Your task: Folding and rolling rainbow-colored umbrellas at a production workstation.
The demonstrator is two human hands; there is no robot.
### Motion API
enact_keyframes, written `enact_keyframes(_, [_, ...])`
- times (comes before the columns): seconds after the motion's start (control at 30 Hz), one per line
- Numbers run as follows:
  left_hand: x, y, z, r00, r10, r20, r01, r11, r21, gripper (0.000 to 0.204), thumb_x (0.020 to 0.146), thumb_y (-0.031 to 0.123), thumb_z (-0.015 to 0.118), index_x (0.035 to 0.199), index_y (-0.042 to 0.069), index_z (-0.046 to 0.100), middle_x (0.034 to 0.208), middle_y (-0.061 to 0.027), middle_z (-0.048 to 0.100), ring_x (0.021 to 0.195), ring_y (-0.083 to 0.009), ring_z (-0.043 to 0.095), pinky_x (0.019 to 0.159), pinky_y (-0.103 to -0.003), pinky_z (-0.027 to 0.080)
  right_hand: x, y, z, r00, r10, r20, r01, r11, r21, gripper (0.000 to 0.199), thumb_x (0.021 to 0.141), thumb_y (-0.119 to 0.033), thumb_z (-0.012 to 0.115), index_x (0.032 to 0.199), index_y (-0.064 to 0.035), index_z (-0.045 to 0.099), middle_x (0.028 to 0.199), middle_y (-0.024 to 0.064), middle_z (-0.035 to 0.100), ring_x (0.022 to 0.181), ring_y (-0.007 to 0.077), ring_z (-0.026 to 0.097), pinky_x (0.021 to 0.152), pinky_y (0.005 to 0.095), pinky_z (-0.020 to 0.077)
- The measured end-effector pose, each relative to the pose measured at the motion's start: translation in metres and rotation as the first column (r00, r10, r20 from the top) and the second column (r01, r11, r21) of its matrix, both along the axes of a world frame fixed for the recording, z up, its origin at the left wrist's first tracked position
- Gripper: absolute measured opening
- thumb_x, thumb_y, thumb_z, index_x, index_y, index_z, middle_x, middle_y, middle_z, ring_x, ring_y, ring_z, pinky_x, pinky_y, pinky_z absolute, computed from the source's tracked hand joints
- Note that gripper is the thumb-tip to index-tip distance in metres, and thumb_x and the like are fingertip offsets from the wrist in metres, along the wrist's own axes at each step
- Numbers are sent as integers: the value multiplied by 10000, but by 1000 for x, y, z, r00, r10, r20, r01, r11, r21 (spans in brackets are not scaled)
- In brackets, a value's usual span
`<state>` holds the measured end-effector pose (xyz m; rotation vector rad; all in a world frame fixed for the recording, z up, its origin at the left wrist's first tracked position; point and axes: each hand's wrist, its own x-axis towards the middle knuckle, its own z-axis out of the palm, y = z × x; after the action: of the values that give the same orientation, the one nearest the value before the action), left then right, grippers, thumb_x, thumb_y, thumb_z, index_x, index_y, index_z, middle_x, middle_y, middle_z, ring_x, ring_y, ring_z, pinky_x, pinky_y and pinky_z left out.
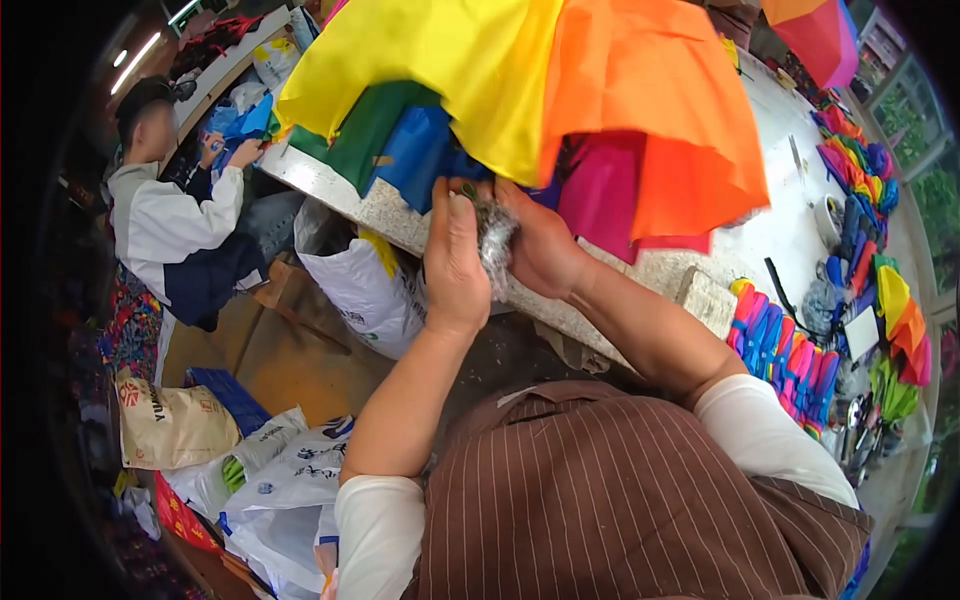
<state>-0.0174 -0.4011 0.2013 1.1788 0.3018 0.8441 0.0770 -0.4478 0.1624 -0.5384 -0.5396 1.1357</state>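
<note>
A partly spread rainbow umbrella hangs over the table's near edge, its yellow, orange, magenta, blue and green panels drooping. Between my palms, below the cloth, is its lower end with crinkled clear plastic wrap around it. My left hand is closed against it from the left, thumb pointing up. From the right, my right hand grips the same end, its fingers curled behind and partly hidden. The cloth covers the rest of the shaft.
The white table carries a row of folded colourful umbrellas at right, with more bundles beyond. White sacks stand below its left edge. Plastic bags and a beige bag lie lower left. Another person handles blue cloth.
</note>
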Motion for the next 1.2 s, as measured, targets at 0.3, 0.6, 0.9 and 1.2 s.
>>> enact_keyframes(0.3, [-25,14,-76,995,-57,-88,64,994,83,511,1006,232,334,1392,-88,233,1341,-163,381,1234,-231,369,1046,-302,253,3,9,15,992,-4,125,12,998,-63,246,948,-319,485,983,-84,547,1210,75,568,1117,201,516,1005,382,365])
enact_keyframes(0.6, [-55,-7,-68,973,173,-153,-94,902,421,585,988,210,408,1452,-21,135,669,37,347,603,-58,298,540,-196,285,50,-7,58,972,-179,153,165,982,96,200,956,-279,473,943,-89,534,1072,96,591,1031,258,566,870,412,468])
enact_keyframes(0.9, [-88,-52,-116,909,-228,-349,367,837,406,555,1000,352,370,1430,15,272,1363,-151,435,1220,-201,420,1035,-306,289,10,-12,24,996,-90,-22,85,982,-170,152,942,-253,471,850,-135,445,661,-67,338,474,28,224,396,188,158])
enact_keyframes(1.2, [-115,-16,-131,784,-351,-512,358,929,-89,268,962,235,491,996,2,618,841,-6,616,832,-85,558,792,-249,433,-25,-36,3,997,0,78,21,964,-263,178,934,-257,491,819,-139,424,651,-45,371,462,45,246,400,210,165])
